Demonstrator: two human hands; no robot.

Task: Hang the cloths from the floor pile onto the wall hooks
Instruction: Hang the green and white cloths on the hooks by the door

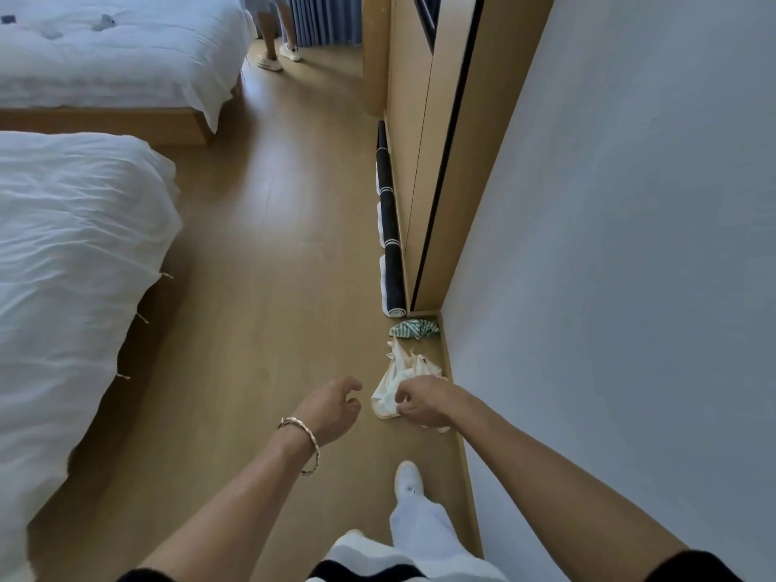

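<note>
- A near bed (71, 266) with a rumpled white duvet fills the left edge of the frame, its cover hanging down towards the wooden floor (260, 254).
- A second bed (105, 56), also in white, lies across the upper left corner.
- At lower centre the left hand (331, 407) is stretched out above the floor, fingers loosely curled and apart, grasping nothing. A twisted metal bracelet (308, 445) sits on its wrist.
- At the top centre the legs and pale shoes of another person (279, 56) stand by a blue curtain (323, 18).
- Just right of the left hand, the cream cloth (394, 380) lies crumpled on the floor against the base of the wall. Its lower end is bunched under the right hand.
- The right hand (422, 403) reaches down to that cloth, with thumb and fingertips pinching its near edge. The two hands are close together but apart.
- The wearer's white shoe (407, 476) and pale trouser leg stand on the floor below the hands.
- Above the cream cloth, a green striped cloth (413, 329) lies in a heap in the corner where the wall meets the cabinet.
- Dark rolls with white bands (390, 228) lie end to end along the foot of a wooden cabinet (420, 161).
- A plain pale wall (630, 245) fills the right side of the frame.
</note>
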